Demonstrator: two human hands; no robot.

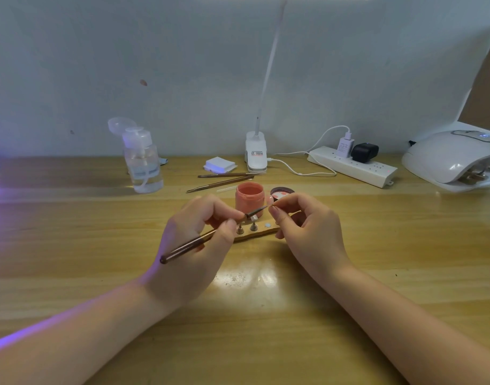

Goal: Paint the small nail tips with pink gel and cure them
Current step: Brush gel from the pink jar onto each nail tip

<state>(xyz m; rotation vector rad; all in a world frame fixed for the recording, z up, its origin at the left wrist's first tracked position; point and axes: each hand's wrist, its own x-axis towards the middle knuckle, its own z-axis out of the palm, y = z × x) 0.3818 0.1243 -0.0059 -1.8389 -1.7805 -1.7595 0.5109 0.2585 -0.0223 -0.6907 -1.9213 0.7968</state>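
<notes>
Directly in front of the open pink gel jar (250, 200), both hands work above a wooden nail-tip stand (262, 232) on the wooden desk (71, 245). The left hand (195, 245) grips a slim brown brush (199, 241) between curled fingers and thumb, bristle end pointing right toward the other hand. The right hand (307, 229) pinches a small nail tip (270, 207) between thumb and forefinger, and the brush tip meets it just right of the jar's front; the tip's colour is too small to tell. Two cone-shaped metal holders (246, 227) stand upright on the stand, in front of the jar. The jar lid (281, 193) lies just right of the jar, inner side up. Behind the jar lie two spare brushes (224, 180), a stack of white wipes (219, 165) and a white clip lamp base (255, 155). Behind and left of the jar stands a clear pump bottle (142, 159). Right of the jar, near the wall, lies a white power strip (352, 165), and far right sits a white curing lamp (455, 159)
</notes>
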